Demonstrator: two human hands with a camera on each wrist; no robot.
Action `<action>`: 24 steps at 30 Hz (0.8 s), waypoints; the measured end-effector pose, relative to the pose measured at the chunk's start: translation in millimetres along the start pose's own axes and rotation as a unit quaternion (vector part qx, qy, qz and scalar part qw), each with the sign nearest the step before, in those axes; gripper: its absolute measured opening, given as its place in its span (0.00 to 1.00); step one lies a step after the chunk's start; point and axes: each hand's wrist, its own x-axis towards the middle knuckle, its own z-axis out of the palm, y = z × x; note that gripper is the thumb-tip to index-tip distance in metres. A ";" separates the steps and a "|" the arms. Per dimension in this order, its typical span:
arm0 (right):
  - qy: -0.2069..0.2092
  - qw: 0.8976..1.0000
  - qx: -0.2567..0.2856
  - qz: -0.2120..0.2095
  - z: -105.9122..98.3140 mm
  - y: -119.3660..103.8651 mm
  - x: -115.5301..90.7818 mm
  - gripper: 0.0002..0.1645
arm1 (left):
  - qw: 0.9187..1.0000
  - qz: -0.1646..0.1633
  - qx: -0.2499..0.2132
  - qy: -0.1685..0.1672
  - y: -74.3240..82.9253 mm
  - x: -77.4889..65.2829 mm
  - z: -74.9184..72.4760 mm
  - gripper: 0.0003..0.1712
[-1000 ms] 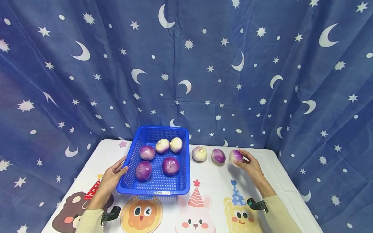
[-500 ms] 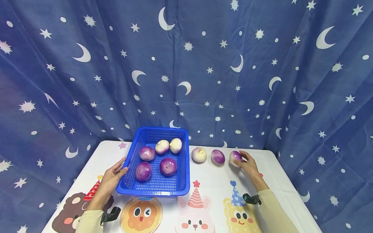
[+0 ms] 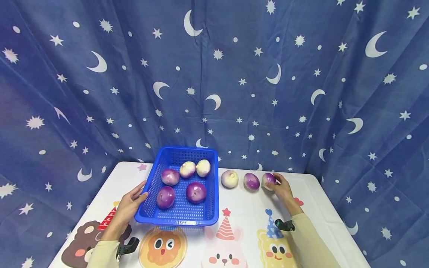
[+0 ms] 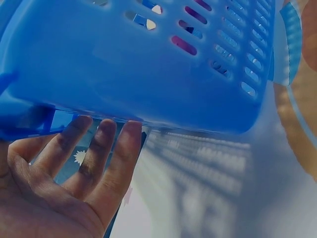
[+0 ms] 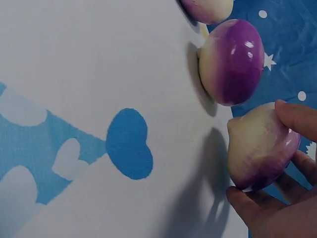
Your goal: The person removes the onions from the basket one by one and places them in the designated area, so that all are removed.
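My left hand (image 3: 126, 205) grips the left rim of a blue perforated plastic basket (image 3: 212, 208). In the left wrist view, several fingers (image 4: 116, 161) press against the basket's outer wall (image 4: 119, 74), and its shadow falls on the cloth below. Several purple-and-white onions lie inside, among them a purple one (image 3: 196, 192) at the right and a pale one (image 3: 203, 168) at the back. My right hand (image 3: 284, 190) pinches the rightmost onion (image 5: 260, 146) of a row of three, thumb and fingers on opposite sides. Left of it sit a purple onion (image 3: 251, 181) and a whitish onion (image 3: 229, 179).
A white tablecloth (image 3: 241, 208) with cartoon animal and party-hat prints covers the table. Behind its back edge hangs a blue curtain (image 3: 214, 74) with moons and stars. The row of onions stands near that edge, right of the basket.
My right hand has shifted slightly left with its onion, closer to the middle onion. The purple onion at the basket's right rolled a little left and back. My left hand keeps its place.
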 end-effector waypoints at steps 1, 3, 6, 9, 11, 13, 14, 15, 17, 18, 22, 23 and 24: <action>-0.001 1.000 -0.002 -0.001 0.7 1.3 0.6 0.42 | 1.000 0.000 0.000 0.000 0.0 0.2 0.2 0.37; -0.002 1.000 -0.010 0.000 1.7 3.4 0.8 0.42 | 1.000 0.000 0.000 0.002 -0.1 0.3 0.6 0.37; -0.001 1.000 -0.023 0.004 2.1 6.3 0.5 0.42 | 1.000 -0.002 0.000 0.004 -0.1 0.1 1.1 0.37; 0.000 1.000 -0.030 0.004 1.9 7.9 0.3 0.41 | 1.000 -0.004 0.000 0.003 0.0 -0.9 1.6 0.37; 0.002 0.999 -0.035 0.004 1.0 7.6 0.3 0.41 | 1.000 -0.003 -0.003 0.002 0.6 -0.8 1.8 0.37; 0.002 0.999 -0.038 0.007 -0.3 7.0 -0.2 0.42 | 1.000 -0.002 -0.003 0.002 1.2 -1.0 1.8 0.37; 0.003 0.999 -0.040 0.007 -1.1 6.5 -0.7 0.42 | 1.000 -0.001 -0.004 0.001 1.7 -1.0 1.7 0.37; 0.004 0.999 -0.037 0.010 -1.8 6.1 -1.3 0.42 | 1.000 0.001 -0.004 0.001 2.2 -0.7 1.6 0.36; 0.006 0.999 -0.037 0.009 -2.9 4.0 -4.0 0.42 | 1.000 0.004 -0.005 0.002 1.4 -1.1 1.5 0.36; 0.009 0.999 -0.038 0.006 -3.8 2.7 -5.3 0.41 | 1.000 0.005 -0.004 0.002 1.1 -1.1 1.5 0.36; 0.032 0.999 -0.042 -0.003 -7.5 -6.1 -12.9 0.41 | 1.000 0.007 -0.003 0.003 0.0 -0.7 1.4 0.36; 0.037 0.998 -0.044 -0.003 -8.5 -8.6 -15.0 0.42 | 1.000 0.006 -0.002 0.003 -0.4 -0.9 1.3 0.36; 0.042 0.998 -0.044 -0.004 -9.6 -11.1 -17.2 0.42 | 1.000 0.004 -0.001 0.003 -0.8 -1.2 1.2 0.36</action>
